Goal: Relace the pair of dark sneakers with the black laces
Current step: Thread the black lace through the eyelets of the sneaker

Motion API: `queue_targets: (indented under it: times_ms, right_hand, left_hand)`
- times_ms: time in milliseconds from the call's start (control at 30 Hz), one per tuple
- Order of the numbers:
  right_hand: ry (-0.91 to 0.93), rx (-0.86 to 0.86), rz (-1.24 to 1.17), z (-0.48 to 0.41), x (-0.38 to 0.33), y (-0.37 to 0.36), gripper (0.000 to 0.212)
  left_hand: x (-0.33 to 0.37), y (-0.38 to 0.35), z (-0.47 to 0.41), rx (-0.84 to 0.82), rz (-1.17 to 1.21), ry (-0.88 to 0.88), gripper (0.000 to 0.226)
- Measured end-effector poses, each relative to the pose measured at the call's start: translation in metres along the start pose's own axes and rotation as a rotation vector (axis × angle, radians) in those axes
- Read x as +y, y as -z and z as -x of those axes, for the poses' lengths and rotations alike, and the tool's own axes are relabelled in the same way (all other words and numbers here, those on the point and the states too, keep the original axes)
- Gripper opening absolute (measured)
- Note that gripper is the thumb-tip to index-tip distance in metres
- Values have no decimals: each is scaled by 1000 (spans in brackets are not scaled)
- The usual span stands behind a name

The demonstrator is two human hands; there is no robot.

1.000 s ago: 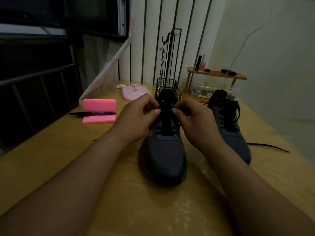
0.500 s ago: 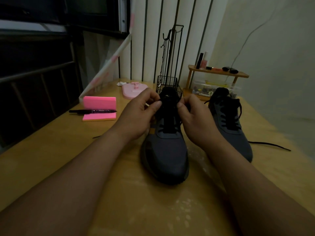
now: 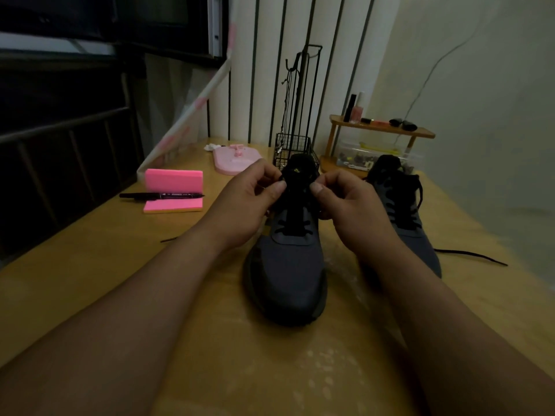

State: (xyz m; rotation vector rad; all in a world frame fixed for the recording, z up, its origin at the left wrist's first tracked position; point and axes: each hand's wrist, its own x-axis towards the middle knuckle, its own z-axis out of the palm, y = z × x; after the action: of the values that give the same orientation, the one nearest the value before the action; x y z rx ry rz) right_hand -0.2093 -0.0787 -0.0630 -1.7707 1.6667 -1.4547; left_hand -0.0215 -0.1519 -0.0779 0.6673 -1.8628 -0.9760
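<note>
A dark grey sneaker (image 3: 288, 268) stands in the middle of the wooden table, toe toward me, with a black lace (image 3: 292, 228) crossing its lower eyelets. My left hand (image 3: 243, 202) pinches the lace at the left side of the tongue. My right hand (image 3: 348, 205) pinches it at the right side, thumb and forefinger together. The second dark sneaker (image 3: 405, 211) stands to the right, laced, and its loose black lace end (image 3: 471, 255) trails over the table.
A pink sticky-note block (image 3: 173, 190) with a black marker (image 3: 160, 195) lies at the left. Behind the shoes are a pink flat object (image 3: 235, 163), a black wire basket stand (image 3: 295, 148) and a small wooden shelf (image 3: 381, 130) with cosmetics. A lace tip (image 3: 168, 239) shows left of my forearm.
My hands have drawn slightly apart at the top of the middle sneaker, uncovering its tongue. The view has shifted a little; the shoes have not moved.
</note>
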Motion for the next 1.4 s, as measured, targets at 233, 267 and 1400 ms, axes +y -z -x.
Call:
queue_targets:
  times_ms: [233,267,1400]
  right_hand:
    - [-111,-18,-124,-2,-2,-3,18]
    - [-122,-19,-140,-2,-2,-4,18]
    - [-131,-5,-151,-3,1,-6,17]
  left_hand:
    - [-2,-2,0,53,-11,-26,16]
    - [-2,-3,-1,61,6,-19,15]
    - [0,-1,-1,15,86,73,9]
